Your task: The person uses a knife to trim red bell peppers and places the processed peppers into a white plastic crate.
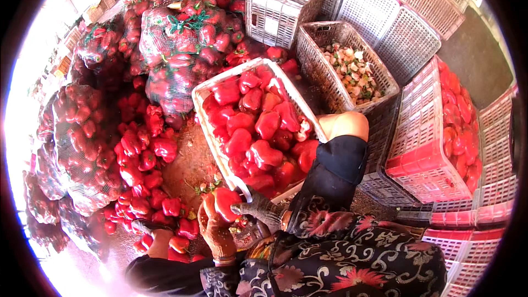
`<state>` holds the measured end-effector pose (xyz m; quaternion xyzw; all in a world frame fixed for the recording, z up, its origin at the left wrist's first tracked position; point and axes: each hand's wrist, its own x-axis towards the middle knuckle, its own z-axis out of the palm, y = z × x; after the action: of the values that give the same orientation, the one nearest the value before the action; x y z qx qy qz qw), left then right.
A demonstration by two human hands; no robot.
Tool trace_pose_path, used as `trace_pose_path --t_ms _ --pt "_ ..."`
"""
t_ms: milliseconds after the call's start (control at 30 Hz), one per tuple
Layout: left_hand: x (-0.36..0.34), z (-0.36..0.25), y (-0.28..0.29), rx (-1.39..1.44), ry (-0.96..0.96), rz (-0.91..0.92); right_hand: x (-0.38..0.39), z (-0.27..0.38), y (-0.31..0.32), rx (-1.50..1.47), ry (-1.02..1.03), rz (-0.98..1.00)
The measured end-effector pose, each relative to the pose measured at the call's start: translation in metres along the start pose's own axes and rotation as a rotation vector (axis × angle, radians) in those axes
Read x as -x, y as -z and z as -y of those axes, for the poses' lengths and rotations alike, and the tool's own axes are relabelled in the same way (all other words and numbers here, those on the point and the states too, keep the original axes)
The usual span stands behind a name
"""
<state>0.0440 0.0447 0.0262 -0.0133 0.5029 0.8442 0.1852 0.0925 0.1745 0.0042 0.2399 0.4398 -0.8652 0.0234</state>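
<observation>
Left hand [215, 231] bare, fingers curled around a red pepper [225, 201], gripping it from below and left. Right hand [258, 209] gloved, fingers closed on a small knife [243, 191] touching the pepper's right side. Pepper sits just below the white crate [204, 111] of peppers. Loose peppers [140, 154] lie left of the crate, net sacks [176, 38] beyond it. Scrap crate [324, 71] is right of it, red crate [423, 154] farther right.

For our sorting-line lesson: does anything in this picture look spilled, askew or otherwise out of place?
Yes. Loose red peppers lie scattered on the bare ground beside the mesh sacks, not in a crate. The white crate of peppers also sits tilted.
</observation>
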Motion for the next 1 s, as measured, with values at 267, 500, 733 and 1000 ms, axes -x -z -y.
trace_pose_path --t_ms 267,500,733,1000 --pt "0.001 0.011 -0.039 0.028 0.105 0.195 0.014 0.008 0.020 -0.226 0.156 0.001" --pt "0.015 0.000 -0.079 -0.101 0.055 0.135 0.018 0.007 0.027 -0.129 0.371 0.076" --pt "0.002 -0.009 -0.075 -0.231 -0.067 0.279 0.045 0.060 0.048 -0.274 0.284 0.156" --pt "-0.028 -0.041 -0.044 -1.000 -0.284 0.500 0.042 0.088 0.071 0.134 0.084 0.152"
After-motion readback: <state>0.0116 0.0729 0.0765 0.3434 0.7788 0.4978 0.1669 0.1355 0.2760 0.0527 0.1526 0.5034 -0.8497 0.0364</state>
